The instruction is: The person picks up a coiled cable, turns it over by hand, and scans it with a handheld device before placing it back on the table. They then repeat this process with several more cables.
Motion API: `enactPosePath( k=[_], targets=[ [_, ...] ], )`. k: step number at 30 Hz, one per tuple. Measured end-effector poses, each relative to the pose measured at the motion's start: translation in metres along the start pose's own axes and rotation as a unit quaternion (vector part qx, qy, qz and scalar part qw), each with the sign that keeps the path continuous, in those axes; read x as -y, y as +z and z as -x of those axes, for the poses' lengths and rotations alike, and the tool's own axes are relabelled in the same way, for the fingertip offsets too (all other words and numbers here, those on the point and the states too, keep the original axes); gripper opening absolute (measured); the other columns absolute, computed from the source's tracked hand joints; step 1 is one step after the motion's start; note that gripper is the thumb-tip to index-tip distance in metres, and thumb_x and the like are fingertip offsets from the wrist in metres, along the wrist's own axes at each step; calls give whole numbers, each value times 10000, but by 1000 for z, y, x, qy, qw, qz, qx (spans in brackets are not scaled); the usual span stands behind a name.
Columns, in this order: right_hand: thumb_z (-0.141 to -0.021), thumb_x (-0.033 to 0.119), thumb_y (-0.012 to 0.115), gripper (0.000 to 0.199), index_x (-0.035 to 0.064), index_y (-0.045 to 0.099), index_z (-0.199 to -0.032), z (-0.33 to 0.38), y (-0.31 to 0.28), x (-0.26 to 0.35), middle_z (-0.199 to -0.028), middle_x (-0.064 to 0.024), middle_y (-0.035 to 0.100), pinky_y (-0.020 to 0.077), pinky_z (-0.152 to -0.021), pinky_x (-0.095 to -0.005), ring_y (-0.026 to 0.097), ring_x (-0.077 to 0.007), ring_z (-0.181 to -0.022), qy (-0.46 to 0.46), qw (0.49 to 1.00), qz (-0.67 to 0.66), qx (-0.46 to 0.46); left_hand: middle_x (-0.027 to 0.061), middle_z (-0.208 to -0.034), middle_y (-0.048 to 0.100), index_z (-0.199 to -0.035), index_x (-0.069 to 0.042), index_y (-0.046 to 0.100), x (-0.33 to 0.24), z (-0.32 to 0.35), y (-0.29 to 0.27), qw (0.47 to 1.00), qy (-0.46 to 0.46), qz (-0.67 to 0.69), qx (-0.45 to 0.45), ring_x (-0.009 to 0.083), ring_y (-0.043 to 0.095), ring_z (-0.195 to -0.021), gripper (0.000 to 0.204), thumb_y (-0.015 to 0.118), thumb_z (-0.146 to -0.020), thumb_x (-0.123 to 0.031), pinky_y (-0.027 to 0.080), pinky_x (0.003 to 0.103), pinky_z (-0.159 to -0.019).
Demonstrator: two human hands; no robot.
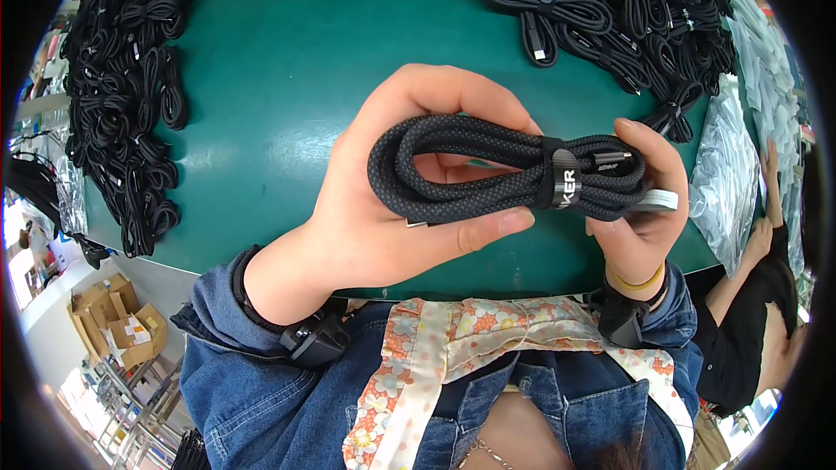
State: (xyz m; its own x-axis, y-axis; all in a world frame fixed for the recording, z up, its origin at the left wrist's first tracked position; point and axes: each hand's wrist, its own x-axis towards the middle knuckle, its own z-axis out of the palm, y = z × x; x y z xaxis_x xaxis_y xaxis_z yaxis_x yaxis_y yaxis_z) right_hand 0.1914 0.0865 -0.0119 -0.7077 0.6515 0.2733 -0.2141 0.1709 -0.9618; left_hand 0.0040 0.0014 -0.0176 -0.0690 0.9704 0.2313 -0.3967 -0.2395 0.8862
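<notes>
Centrally Held Above a Green Table [261, 78]

Cable heaps [131, 122] lay left and far right. The left hand [353, 209] clasped one end of a black coil [488, 198]; the right hand [651, 242] curled about the other. A strap [562, 176] encircled it.

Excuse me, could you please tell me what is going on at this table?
A person is holding a coiled black cable over the green table, left hand around one end, right hand at the other. A strap is around its middle. More coiled cables lie in a left pile and a right pile. Another person is at the right.
</notes>
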Motion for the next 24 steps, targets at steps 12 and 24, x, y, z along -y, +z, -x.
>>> enactPosePath(
  k=[12, 24],
  targets=[
    [-616, -49, 632, 262, -16, 570, -868, -15, -5, 0, -844, -107, 520, 421, -616, -253, 521, -185, -717, 16, 970, 238, 50, 165, -981, 456, -973, -26, 420, 5, -6, -5, 967, 49, -231, 93, 212, 510, -877, 395, 594, -643, 100, 460, 301, -720],
    [-618, -23, 634, 211, 5, 538, -804, -13, -4, -1, -823, -92, 513, 389, -567, -235, 500, -178, -664, 40, 945, 307, 110, 135, -943, 517, -939, -27, 495, 0, -5, -4, 905, 62, -388, 165, 272, 522, -846, 361, 602, -613, 82, 425, 345, -759]
  ],
)
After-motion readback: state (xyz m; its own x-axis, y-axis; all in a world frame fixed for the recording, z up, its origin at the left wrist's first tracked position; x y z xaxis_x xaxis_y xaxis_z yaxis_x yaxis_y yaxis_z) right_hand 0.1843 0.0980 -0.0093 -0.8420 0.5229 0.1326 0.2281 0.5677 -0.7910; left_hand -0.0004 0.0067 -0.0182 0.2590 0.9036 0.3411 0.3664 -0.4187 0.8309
